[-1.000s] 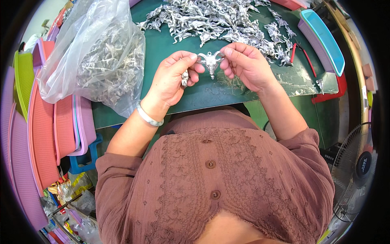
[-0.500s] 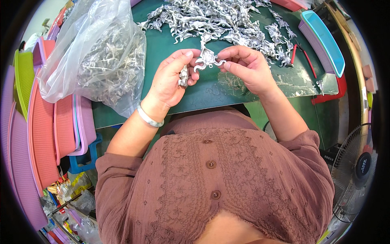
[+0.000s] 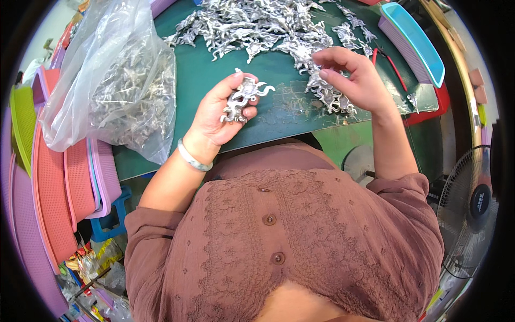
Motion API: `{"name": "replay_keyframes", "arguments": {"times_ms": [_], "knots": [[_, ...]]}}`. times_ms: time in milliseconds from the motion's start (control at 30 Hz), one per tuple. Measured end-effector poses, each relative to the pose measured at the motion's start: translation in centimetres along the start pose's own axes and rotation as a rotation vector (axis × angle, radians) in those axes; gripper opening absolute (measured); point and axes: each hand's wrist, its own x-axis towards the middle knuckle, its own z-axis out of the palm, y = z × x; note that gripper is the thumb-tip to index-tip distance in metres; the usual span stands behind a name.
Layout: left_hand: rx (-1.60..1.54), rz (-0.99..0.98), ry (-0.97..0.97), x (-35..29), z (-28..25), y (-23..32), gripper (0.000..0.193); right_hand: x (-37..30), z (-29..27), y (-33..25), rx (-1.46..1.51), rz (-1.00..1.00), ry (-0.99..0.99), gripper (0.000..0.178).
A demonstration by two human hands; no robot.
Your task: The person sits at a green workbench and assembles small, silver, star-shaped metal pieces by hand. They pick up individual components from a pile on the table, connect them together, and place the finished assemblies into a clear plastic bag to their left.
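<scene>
My left hand is closed around a small stack of silver metal castings. The front casting has curved, horn-like arms and a small knob that sticks up past my thumb. To the right, my right hand hovers at the edge of a heap of similar castings. Its thumb and forefinger are bent but apart, and I see nothing between them. Under and beside that hand several castings lie in a loose row reaching to the table's near edge.
A clear plastic bag full of castings stands at the left on the green table. Stacked baskets crowd the left side. Red-handled pliers, a turquoise-and-purple basket and a fan are at the right.
My right hand has let go of the casting both hands were holding and moved right, to the heap. That casting now rests with the others in my left hand. The view has shifted slightly.
</scene>
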Motion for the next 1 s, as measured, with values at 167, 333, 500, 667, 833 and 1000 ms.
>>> {"name": "replay_keyframes", "arguments": {"times_ms": [167, 333, 500, 667, 833, 1000], "knots": [[-0.141, -0.032, -0.103, 0.1, -0.1, 0.2, 0.022, -3.2, -3.0, 0.1, -0.548, 0.046, -0.207, 0.057], [-0.079, -0.003, -0.147, 0.0, -0.4, 0.5, 0.026, -4.5, -1.3, 0.8, -0.544, 0.11, -0.202, 0.063], [-0.007, 0.019, -0.098, -0.2, -0.5, 0.9, 0.024, -3.6, 1.4, 0.8, -0.412, -0.005, -0.153, 0.046], [0.057, 0.042, -0.077, -0.9, -1.4, 1.5, 0.022, -1.6, 5.4, -0.2, -0.314, -0.076, -0.181, 0.038], [0.092, 0.136, 0.005, -1.9, -2.1, 2.3, 0.022, 1.7, 8.6, 0.1, -0.218, -0.203, -0.09, 0.04], [0.206, 0.177, 0.132, -2.8, -2.1, 2.7, 0.018, 3.3, 8.7, 0.2, -0.052, -0.152, -0.161, 0.038]]}}
